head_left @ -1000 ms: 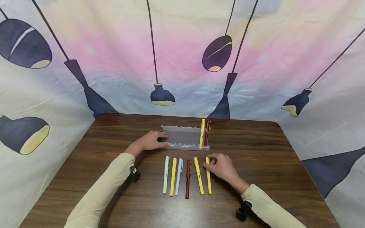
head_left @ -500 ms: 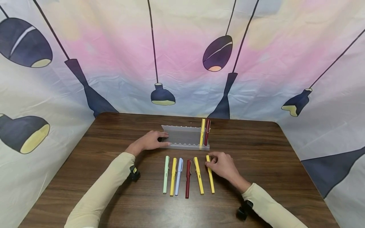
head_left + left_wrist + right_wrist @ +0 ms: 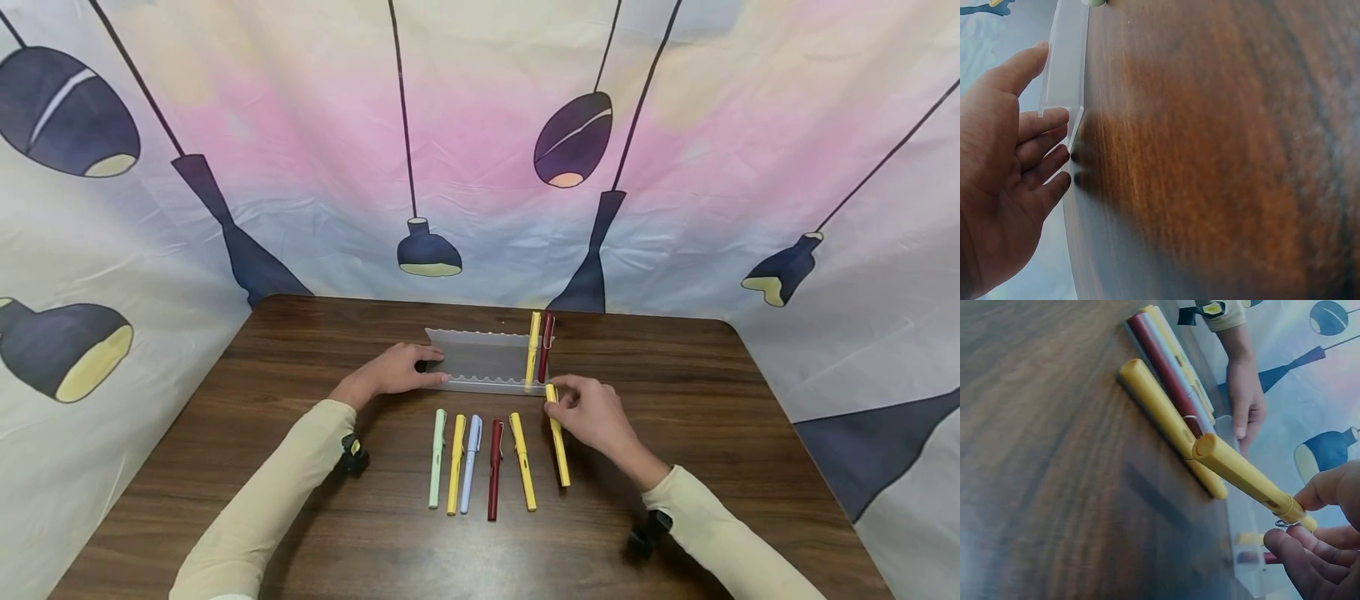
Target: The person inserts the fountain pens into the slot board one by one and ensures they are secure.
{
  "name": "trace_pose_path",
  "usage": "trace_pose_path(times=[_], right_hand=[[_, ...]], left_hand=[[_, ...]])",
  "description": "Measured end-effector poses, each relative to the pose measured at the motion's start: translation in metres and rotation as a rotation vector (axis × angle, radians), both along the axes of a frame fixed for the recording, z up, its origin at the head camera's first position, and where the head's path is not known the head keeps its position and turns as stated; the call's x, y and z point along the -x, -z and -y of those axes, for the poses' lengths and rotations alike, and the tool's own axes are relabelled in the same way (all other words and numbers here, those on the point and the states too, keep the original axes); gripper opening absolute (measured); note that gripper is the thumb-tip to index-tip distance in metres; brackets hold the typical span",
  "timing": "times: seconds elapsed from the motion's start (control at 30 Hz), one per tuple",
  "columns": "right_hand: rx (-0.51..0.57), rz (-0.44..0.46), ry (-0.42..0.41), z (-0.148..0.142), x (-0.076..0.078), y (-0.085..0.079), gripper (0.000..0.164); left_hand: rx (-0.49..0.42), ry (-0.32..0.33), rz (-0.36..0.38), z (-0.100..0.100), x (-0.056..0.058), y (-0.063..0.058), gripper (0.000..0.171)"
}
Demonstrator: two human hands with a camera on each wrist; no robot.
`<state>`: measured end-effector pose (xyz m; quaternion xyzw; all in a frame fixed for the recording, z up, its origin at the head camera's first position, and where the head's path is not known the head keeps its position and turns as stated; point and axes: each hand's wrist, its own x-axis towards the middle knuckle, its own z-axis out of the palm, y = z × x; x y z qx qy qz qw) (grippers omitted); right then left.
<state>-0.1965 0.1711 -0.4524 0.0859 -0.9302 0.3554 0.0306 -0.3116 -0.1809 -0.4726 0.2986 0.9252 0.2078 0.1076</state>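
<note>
Pinching a slim yellow pen [image 3: 558,442], right of centre, with the right hand [image 3: 596,414] and touching a translucent scalloped plastic rack [image 3: 483,364], mid-frame, with the spread left hand [image 3: 393,370].

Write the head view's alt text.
A right hand pinches a slim yellow pen above a brown wooden table. A left hand touches a translucent plastic rack holding another yellow pen and dark red pen; five colourful pens lie in front.

R hand [image 3: 596,412] w/ yellow pen [image 3: 558,442] fwd vs 1 s ago. Pen now lifted off tbl [image 3: 675,400], slanted more, cap end nr R front corner of holder [image 3: 480,360].
</note>
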Motion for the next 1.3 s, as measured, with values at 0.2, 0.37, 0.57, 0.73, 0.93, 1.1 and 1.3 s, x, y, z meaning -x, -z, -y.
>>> trace_pose_path(times=[0.2,0.37,0.57,0.73,0.93,1.1,1.3], right_hand=[[0.007,-0.038,-0.014,0.002,0.005,-0.013,0.037],[0.031,-0.057,-0.018,0.005,0.012,-0.02,0.038],[0.048,-0.074,-0.021,0.01,0.018,-0.026,0.039],[0.057,-0.107,-0.022,0.014,0.025,-0.029,0.037],[0.089,-0.133,-0.017,0.018,0.033,-0.033,0.038],[0.1,-0.149,0.001,0.021,0.04,-0.035,0.038],[0.099,-0.179,0.019,0.025,0.048,-0.038,0.037]], left_hand=[[0.005,0.004,0.003,-0.001,0.0,-0.001,0.065],[0.004,-0.001,0.007,0.0,-0.001,-0.002,0.067],[-0.001,-0.003,0.008,0.0,-0.001,-0.002,0.068],[0.004,-0.001,0.005,-0.001,0.001,-0.001,0.068],[0.003,-0.005,0.004,-0.001,-0.001,-0.002,0.067],[0.004,-0.012,0.011,-0.001,-0.002,-0.004,0.067],[0.012,-0.005,-0.004,-0.001,-0.001,-0.001,0.068]])
